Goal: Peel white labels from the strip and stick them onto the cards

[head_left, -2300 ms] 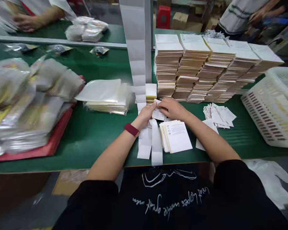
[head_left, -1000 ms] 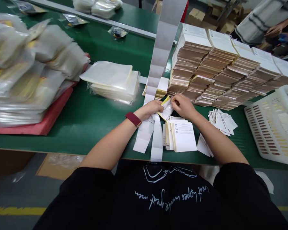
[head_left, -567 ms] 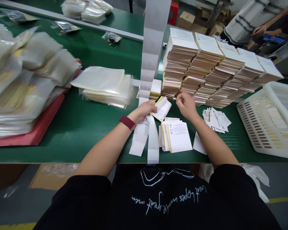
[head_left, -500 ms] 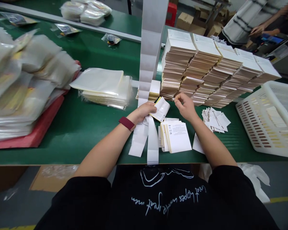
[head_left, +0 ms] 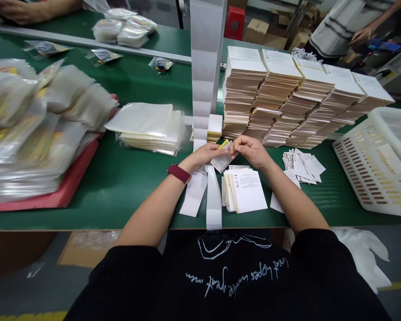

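My left hand [head_left: 205, 154], with a dark red band at its wrist, is closed on a small white and yellow printed card [head_left: 221, 162]. Against the card's upper right edge, my right hand [head_left: 252, 151] has its fingers pinched together by the left fingertips; what lies in the pinch is too small to make out. Just below both hands sits a fanned pile of white printed cards [head_left: 250, 191]. A long white paper strip [head_left: 205, 67] with cross lines comes down from above, and loose strip ends [head_left: 214, 203] lie under my left wrist.
Tall stacks of cards [head_left: 277, 89] stand behind my right hand. Scattered cards [head_left: 304, 165] and a white plastic basket [head_left: 364, 178] are to the right. Clear bags [head_left: 143, 120] and heaped filled bags [head_left: 30, 147] lie left. Another person's hand [head_left: 23, 12] shows at top left.
My right hand has moved left and now meets the card and my left fingertips. The card is more covered by fingers. Another person's hand has appeared at top left; the view has shifted slightly.
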A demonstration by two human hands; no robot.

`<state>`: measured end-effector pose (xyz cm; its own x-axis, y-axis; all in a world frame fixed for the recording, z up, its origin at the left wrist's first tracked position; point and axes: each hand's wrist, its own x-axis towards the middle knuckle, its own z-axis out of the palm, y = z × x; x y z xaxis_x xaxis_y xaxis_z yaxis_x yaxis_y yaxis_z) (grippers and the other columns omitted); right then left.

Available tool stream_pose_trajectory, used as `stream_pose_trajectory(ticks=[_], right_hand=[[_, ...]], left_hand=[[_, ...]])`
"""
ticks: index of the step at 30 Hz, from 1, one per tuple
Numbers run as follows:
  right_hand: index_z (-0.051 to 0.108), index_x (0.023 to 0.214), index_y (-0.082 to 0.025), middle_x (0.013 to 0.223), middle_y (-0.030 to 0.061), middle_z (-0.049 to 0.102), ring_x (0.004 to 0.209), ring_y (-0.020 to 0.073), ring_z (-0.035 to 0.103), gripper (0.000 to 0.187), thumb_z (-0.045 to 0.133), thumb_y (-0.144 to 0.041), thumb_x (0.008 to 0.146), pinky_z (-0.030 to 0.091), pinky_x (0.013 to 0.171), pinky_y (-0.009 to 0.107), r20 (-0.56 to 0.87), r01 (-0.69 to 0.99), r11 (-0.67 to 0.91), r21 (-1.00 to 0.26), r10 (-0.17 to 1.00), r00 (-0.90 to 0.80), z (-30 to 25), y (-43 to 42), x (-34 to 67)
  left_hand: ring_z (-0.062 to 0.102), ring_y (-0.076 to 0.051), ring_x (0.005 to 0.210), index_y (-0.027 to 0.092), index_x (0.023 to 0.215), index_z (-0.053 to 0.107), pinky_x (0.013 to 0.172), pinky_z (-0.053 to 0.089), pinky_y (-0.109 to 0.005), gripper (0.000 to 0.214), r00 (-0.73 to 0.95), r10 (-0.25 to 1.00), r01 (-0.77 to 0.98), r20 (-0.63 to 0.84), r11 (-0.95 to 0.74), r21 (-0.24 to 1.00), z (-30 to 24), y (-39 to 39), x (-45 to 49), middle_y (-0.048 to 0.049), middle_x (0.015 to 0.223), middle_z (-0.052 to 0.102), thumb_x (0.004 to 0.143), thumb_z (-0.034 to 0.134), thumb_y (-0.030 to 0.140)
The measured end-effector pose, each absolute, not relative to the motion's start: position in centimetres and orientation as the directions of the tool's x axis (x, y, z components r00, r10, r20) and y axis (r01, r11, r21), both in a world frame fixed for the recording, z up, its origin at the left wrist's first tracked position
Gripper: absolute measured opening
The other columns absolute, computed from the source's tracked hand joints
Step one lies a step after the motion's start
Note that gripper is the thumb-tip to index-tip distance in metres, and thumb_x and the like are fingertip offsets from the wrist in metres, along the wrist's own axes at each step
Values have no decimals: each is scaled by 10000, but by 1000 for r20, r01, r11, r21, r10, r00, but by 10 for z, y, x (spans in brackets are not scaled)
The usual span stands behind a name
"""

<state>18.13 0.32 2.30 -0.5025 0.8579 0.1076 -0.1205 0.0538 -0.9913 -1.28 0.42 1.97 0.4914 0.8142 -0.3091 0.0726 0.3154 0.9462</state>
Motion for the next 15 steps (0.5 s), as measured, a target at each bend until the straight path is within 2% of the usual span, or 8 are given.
stream_pose_trajectory(ticks=[5,11,13,15], right_hand=[[582,720,-182,706,1,647,616,129,596,291,712,-440,759,490,638,289,79,-105,29,-994,852,-518,23,4,178],[561,689,-195,680,-18,623,584,114,563,286,697,-440,748,454,619,274,83,-62,68,-996,949,-304,21,9,187],[558,783,-211,663,-36,606,570,113,545,256,695,-424,740,445,607,271,98,-44,89,-995,959,-265,19,9,187],[545,963,-230,655,-59,578,570,114,521,334,709,-379,715,432,602,265,125,21,135,-991,956,-264,17,9,185]], left_hand=[[482,-83,478,123,612,618,506,349,-210,239,370,865,59,-339,342,938,12,4,-9,14,539,583,692,672,342],[551,-115,543,146,664,596,533,390,-217,241,236,920,18,-313,318,948,7,6,-10,-3,608,628,692,646,380],[553,-122,550,146,666,592,533,390,-220,260,223,929,31,-297,298,954,6,6,-10,-6,606,619,691,639,401],[525,-115,530,147,636,576,518,369,-218,272,221,936,62,-273,266,962,5,6,-9,3,573,583,699,622,407]])
